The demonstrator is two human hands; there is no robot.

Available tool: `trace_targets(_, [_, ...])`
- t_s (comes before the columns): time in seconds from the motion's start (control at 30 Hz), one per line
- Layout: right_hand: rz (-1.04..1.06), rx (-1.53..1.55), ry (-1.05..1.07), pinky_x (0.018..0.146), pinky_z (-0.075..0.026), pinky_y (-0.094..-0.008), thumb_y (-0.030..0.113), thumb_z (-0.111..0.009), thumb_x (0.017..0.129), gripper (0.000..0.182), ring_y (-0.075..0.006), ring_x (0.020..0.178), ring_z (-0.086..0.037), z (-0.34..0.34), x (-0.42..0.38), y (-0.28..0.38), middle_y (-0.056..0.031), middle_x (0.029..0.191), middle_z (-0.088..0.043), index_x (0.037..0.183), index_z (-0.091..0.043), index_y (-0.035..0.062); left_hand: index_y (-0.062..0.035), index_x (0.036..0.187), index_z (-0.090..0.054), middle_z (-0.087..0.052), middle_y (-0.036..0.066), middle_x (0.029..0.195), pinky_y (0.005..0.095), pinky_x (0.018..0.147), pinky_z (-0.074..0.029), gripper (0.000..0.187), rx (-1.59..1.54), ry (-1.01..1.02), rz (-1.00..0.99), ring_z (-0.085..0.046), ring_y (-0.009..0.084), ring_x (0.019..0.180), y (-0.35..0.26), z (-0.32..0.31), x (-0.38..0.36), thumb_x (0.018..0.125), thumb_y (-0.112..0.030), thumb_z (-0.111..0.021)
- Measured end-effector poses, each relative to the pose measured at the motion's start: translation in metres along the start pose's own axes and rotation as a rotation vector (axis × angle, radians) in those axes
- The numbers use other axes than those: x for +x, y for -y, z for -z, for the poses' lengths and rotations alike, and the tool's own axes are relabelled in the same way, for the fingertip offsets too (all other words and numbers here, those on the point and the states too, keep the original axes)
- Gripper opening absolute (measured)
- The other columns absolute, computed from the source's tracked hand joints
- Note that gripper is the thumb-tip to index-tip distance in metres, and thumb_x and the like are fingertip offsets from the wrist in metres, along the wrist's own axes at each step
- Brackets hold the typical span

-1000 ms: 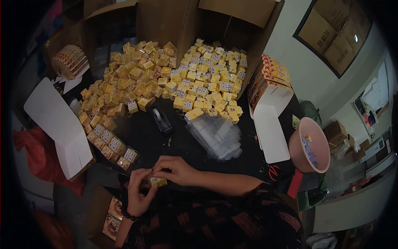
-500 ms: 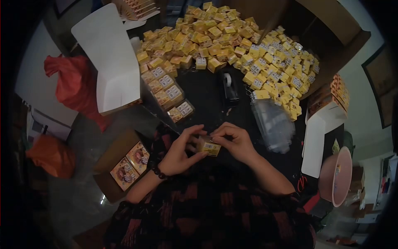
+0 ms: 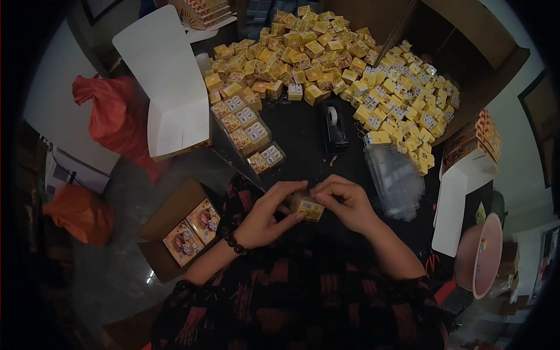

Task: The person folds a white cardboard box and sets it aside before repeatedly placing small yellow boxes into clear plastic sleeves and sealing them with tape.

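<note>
A small yellow box [image 3: 311, 210] with a printed label is held low at the table's near edge. My left hand [image 3: 262, 219], with a dark bead bracelet at the wrist, grips it between thumb and fingers from the left. At the box's upper right edge, my right hand [image 3: 349, 205] has its thumb and forefinger pinched together; what lies between those fingertips is too small to make out. Beyond my hands stands a black tape dispenser [image 3: 335, 133]. Clear plastic packs of small boxes [image 3: 265, 158] are lined up to the left.
Loose yellow boxes [image 3: 303, 49] are heaped at the back, with more keyring boxes [image 3: 402, 96] spilling from a carton on the right. Clear plastic bags [image 3: 395, 184] lie nearby. An open white box [image 3: 181, 125] stands left; a brown carton [image 3: 157, 236] and pink tub [image 3: 481, 256] flank me.
The camera view has shifted a little, moving the scene rightward. My left hand keeps its hold on the yellow box, which is slightly turned; my right fingertips stay at its upper edge.
</note>
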State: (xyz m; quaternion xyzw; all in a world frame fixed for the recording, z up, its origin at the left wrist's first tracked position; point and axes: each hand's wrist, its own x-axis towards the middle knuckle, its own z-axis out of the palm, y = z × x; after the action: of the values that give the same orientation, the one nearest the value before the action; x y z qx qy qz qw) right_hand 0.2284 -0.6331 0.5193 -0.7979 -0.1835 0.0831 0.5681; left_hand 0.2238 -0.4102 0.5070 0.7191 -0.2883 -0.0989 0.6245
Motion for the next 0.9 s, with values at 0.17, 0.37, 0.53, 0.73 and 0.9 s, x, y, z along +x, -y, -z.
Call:
trace_targets(0.17, [0.231, -0.053, -0.125, 0.083, -0.048, -0.0287, 0.006, -0.061, 0.088, 0.027, -0.0205, 0.105, -0.057, -0.026, -0.011, 0.003, -0.0116, 0.110, -0.057, 0.114, -0.060, 0.0014, -0.0054, 0.124, -0.050, -0.045, 0.012, 0.124, 0.0248, 0.079, -0.051, 0.043, 0.055, -0.055, -0.047, -0.055, 0.0173, 0.102, 0.010, -0.005, 0.000, 0.084, -0.002, -0.064])
trace_targets(0.37, [-0.001, -0.499, -0.877, 0.087, -0.044, -0.0394, 0.010, -0.063, 0.084, 0.024, -0.0332, 0.102, -0.054, 0.108, 0.008, -0.048, -0.0177, 0.107, -0.057, 0.104, -0.059, -0.0014, -0.0043, 0.111, -0.045, -0.044, 0.012, 0.125, 0.0260, 0.081, -0.050, 0.034, -0.608, -0.284, 0.179, -0.054, 0.0153, 0.105, 0.035, -0.007, -0.017, 0.083, 0.002, -0.063])
trace_targets(0.53, [-0.454, -0.895, -1.253, 0.087, -0.043, -0.0442, 0.025, -0.066, 0.083, 0.035, -0.0359, 0.102, -0.053, 0.247, 0.007, -0.144, -0.0180, 0.106, -0.057, 0.107, -0.055, 0.0012, -0.0052, 0.117, -0.040, -0.050, 0.010, 0.114, 0.0299, 0.089, -0.045, 0.053, -0.276, 0.158, 0.405, -0.054, 0.0166, 0.104, 0.043, 0.044, -0.044, 0.074, 0.002, -0.070])
trace_targets(0.73, [-0.883, -0.729, -0.962, 0.088, -0.045, -0.0465, 0.047, -0.070, 0.076, 0.060, -0.0320, 0.101, -0.059, 0.290, 0.010, -0.142, -0.0193, 0.109, -0.061, 0.113, -0.054, 0.0025, -0.0034, 0.125, -0.035, -0.057, 0.010, 0.107, 0.0293, 0.089, -0.045, 0.069, 0.006, 0.876, 0.436, -0.055, 0.0179, 0.104, 0.063, 0.068, -0.046, 0.067, 0.000, -0.072])
trace_targets(0.9, [-0.812, -0.836, -0.801, 0.095, -0.032, -0.0612, 0.053, -0.071, 0.071, 0.070, -0.0319, 0.102, -0.060, 0.303, 0.002, -0.157, -0.0173, 0.108, -0.063, 0.117, -0.054, 0.0039, -0.0015, 0.128, -0.035, -0.057, 0.010, 0.113, 0.0294, 0.090, -0.045, 0.067, -0.340, 0.632, 0.486, -0.054, 0.0176, 0.108, 0.063, 0.049, -0.028, 0.073, -0.004, -0.074])
